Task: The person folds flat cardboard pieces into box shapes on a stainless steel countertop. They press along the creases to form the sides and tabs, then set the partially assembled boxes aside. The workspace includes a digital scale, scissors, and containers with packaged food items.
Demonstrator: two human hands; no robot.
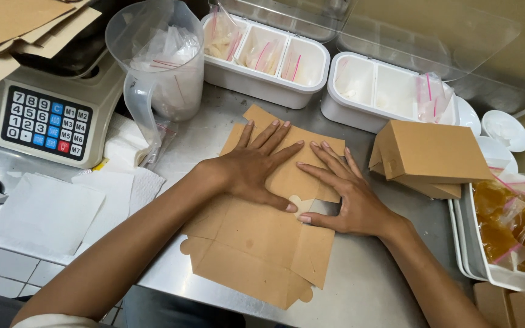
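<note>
A flat brown cardboard box blank lies on the steel counter, near the middle, its far flaps under both hands. The left hand lies palm down on the far-left part of the card, fingers spread and pointing far-right, thumb stretched toward the small tab at the centre. The right hand lies palm down beside it, fingers fanned toward the far left, thumb tip nearly touching the left thumb. Neither hand pinches anything; each grip is open and pressed flat on the card.

To crease well, I judge the palms should keep even weight along the fold line, the thumbs holding the tab steady so the sheet does not slide on the smooth metal. Both forearms come in from the near side, wrists low and slightly bent.

A folded box stands to the right, a clear jug and a weighing scale to the far left.
</note>
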